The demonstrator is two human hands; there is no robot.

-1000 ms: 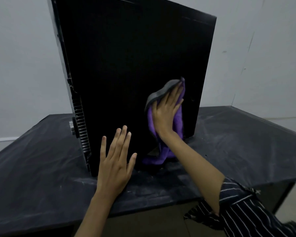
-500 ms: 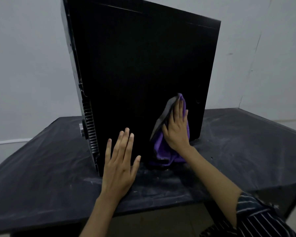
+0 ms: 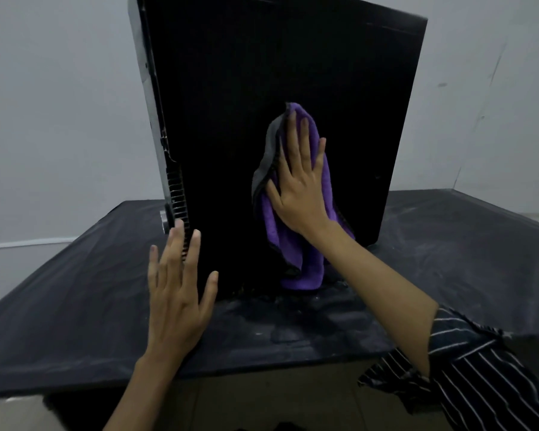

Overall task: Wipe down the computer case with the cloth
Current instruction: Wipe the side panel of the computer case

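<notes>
Cloth (image 3: 296, 244) under right hand (image 3: 299, 185)

There is just one camera, so no second view shares the scene. It sits on the person's head and looks forward and a bit down. It is close: both arms reach out from the bottom edge, the left hand (image 3: 176, 293) low and left of the middle, the right hand (image 3: 299, 181) near the middle. The computer case (image 3: 262, 88) stands right in front and fills the top. The desk (image 3: 75, 300) spreads wide below, its near edge low down. The wide lens bends the edges.
</notes>
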